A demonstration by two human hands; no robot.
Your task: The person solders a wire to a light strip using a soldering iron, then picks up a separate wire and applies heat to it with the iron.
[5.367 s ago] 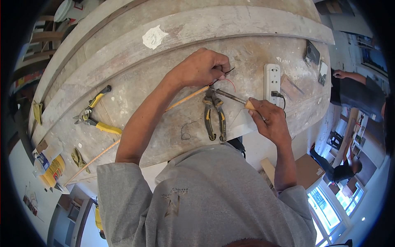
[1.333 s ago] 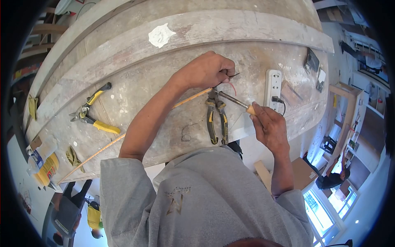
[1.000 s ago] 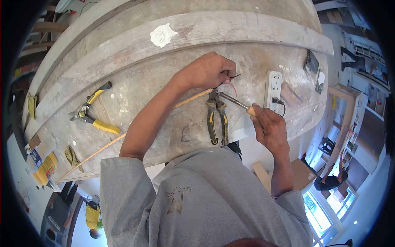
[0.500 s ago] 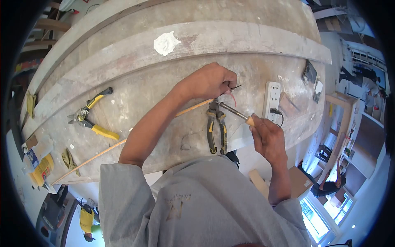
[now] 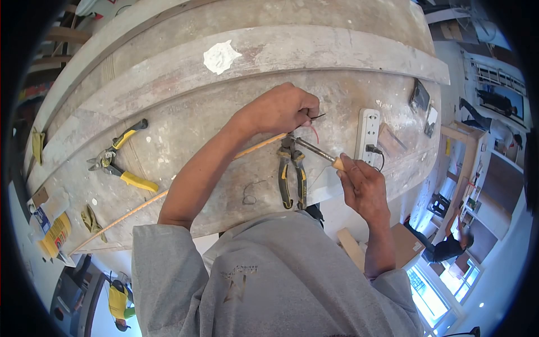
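My right hand (image 5: 364, 185) is closed round the light handle of a soldering iron (image 5: 314, 150), whose metal shaft points up and left to the end of a thin orange strip (image 5: 259, 146). Above that end, my left hand (image 5: 292, 106) pinches a thin dark wire (image 5: 318, 117); a short red wire (image 5: 315, 135) curves just below. Black and yellow pliers (image 5: 292, 177) lie with their jaws at the strip's end, handles toward my body. The strip passes beneath my left forearm to the table's lower left edge.
Yellow-handled snips (image 5: 120, 160) lie on the table (image 5: 191, 123) at left. A white power strip (image 5: 368, 135) with a black plug lies at right. Long boards (image 5: 269, 53) cross the far side. A yellow-labelled container (image 5: 53, 227) stands at the left edge. Other people are in the background.
The whole view has shifted slightly, so the table and tools appear a little further left. Both hands keep their hold, and the iron's tip stays by the strip's end.
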